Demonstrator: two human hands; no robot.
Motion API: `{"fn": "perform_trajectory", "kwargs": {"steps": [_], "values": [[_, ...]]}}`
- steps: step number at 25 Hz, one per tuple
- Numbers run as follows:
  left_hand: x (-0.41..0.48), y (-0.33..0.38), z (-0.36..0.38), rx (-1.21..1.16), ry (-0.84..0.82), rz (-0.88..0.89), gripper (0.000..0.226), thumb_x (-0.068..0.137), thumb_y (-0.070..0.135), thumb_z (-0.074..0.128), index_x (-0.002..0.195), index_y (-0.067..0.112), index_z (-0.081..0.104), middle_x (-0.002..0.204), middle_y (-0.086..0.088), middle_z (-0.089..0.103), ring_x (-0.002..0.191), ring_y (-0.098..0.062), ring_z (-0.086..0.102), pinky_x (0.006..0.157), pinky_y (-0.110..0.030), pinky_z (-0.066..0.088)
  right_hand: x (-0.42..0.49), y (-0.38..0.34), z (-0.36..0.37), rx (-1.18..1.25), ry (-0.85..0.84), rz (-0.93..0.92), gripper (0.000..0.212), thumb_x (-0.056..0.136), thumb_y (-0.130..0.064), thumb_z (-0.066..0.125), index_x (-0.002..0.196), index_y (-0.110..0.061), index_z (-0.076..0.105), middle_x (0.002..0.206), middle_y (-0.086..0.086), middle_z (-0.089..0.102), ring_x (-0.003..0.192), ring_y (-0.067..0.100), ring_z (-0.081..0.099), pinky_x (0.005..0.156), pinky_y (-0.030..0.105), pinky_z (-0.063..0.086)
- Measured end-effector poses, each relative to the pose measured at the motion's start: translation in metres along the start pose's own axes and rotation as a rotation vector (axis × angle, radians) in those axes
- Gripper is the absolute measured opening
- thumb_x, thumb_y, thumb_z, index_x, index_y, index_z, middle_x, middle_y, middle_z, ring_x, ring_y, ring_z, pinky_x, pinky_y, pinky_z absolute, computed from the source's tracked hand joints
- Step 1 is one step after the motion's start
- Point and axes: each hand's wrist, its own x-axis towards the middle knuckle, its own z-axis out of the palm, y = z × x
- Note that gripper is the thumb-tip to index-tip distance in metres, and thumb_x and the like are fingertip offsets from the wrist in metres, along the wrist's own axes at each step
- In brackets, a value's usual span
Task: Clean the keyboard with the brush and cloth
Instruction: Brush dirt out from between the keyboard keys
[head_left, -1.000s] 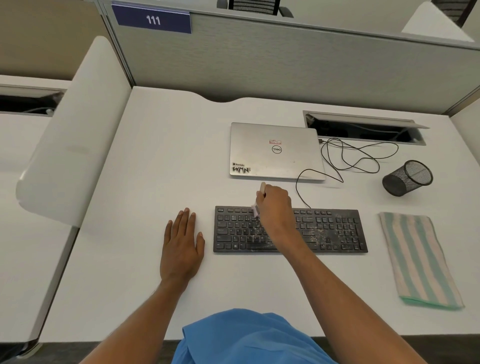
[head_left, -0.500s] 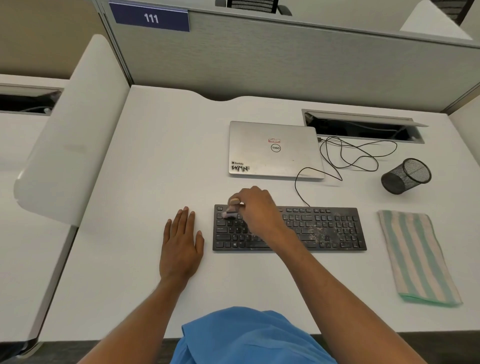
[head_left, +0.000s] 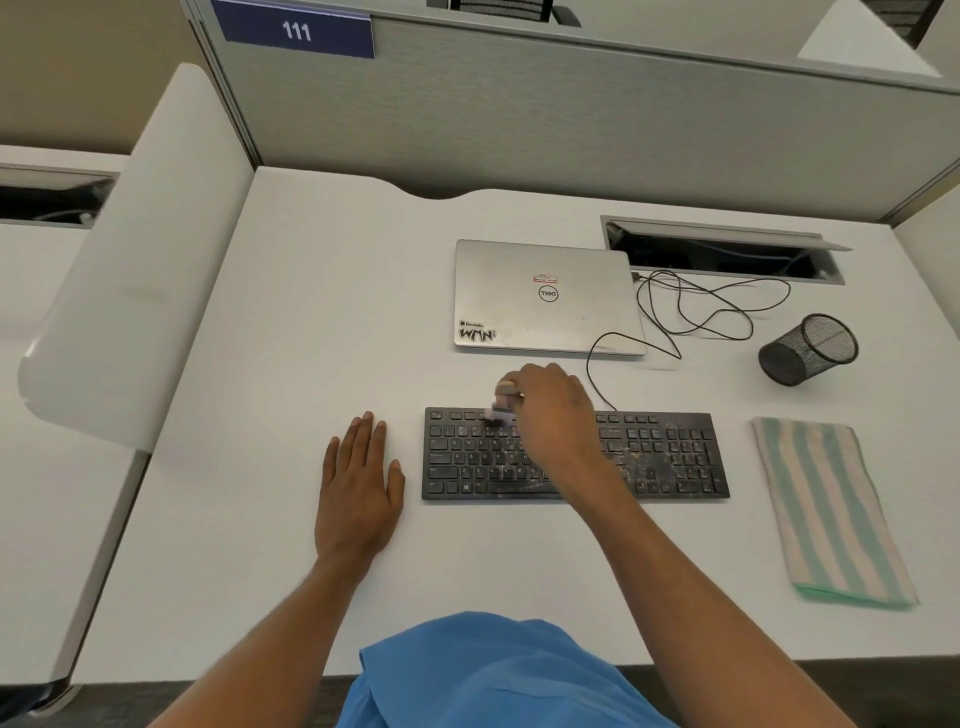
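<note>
- The white surface (head_left: 311, 338) fills most of the view. A grey partition panel (head_left: 519, 119) stands along its far edge, with a blue plate (head_left: 296, 31) reading 111 at its top left.
- A closed silver laptop (head_left: 545, 299) lies flat behind the keyboard, a sticker on its near left corner.
- The black keyboard (head_left: 665, 457) lies square to the person, just in front of the laptop and apart from it. Pale dust and specks cover its right half, thickest around the keys left of the number pad.
- The striped green and cream cloth (head_left: 826, 512) lies folded flat on the surface just right of the keyboard, not touching it, with no hand on it.
- The left hand (head_left: 358, 488) rests palm down on the surface just left of the keyboard, its grip spread, fingers straight and close together.
- The right hand (head_left: 556, 410) is over the keyboard's upper middle, its grip curled round the brush handle.
- A black mesh pen cup (head_left: 808, 351) lies tipped on its side, far right, behind the cloth.
- A thin black cable (head_left: 717, 312) loops loosely between the laptop and the cup.
- The brush (head_left: 501, 408) is small and blurred. It sticks out left of the right hand, its head down on the top key rows, left of centre.
</note>
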Motion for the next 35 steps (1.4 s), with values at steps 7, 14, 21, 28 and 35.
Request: {"fn": "perform_trajectory", "kwargs": {"steps": [7,14,21,28,35], "values": [[0.0,0.0,-0.001,-0.01,0.001,0.0,0.065,0.104,0.038,0.029,0.163,0.01,0.034,0.173,-0.006,0.027,0.161,-0.02,0.019,0.132,-0.045,0.01,0.0,0.012,0.016,-0.038,-0.049,0.022,0.019,0.094,-0.005,0.053,0.094,-0.017,0.069,0.093,-0.001,0.066,0.089,0.02,0.06,0.074,0.029,0.039],[0.001,0.001,-0.001,-0.016,0.01,0.0,0.065,0.104,0.038,0.03,0.163,0.01,0.035,0.172,-0.007,0.028,0.161,-0.02,0.02,0.132,-0.046,0.012,-0.004,0.008,0.03,0.162,0.103,0.126,0.031,0.104,-0.023,0.048,0.077,-0.01,0.056,0.075,0.005,0.06,0.066,0.02,0.055,0.06,0.036,0.046],[0.0,-0.001,0.0,-0.017,0.01,0.0,0.065,0.104,0.038,0.029,0.163,0.01,0.035,0.173,-0.006,0.027,0.161,-0.02,0.02,0.132,-0.046,0.012,-0.004,-0.002,0.042,0.007,0.054,0.095,0.035,0.107,-0.022,0.037,0.087,-0.008,0.062,0.08,0.006,0.064,0.071,0.02,0.061,0.068,0.034,0.054],[-0.001,0.0,-0.001,-0.033,0.029,0.003,0.065,0.104,0.037,0.03,0.161,0.009,0.038,0.171,-0.007,0.03,0.16,-0.021,0.022,0.132,-0.047,0.014,-0.002,0.001,0.046,0.143,0.077,0.093,0.034,0.105,-0.022,0.038,0.075,-0.015,0.052,0.072,0.009,0.062,0.067,0.023,0.064,0.061,0.04,0.053],[-0.001,0.0,0.001,-0.022,0.017,0.004,0.065,0.104,0.038,0.029,0.162,0.009,0.036,0.172,-0.006,0.028,0.161,-0.02,0.02,0.132,-0.046,0.013,-0.012,0.012,0.036,0.077,-0.019,0.103,0.035,0.104,-0.014,0.04,0.069,-0.014,0.045,0.066,0.004,0.055,0.058,0.017,0.054,0.053,0.029,0.037]]}}
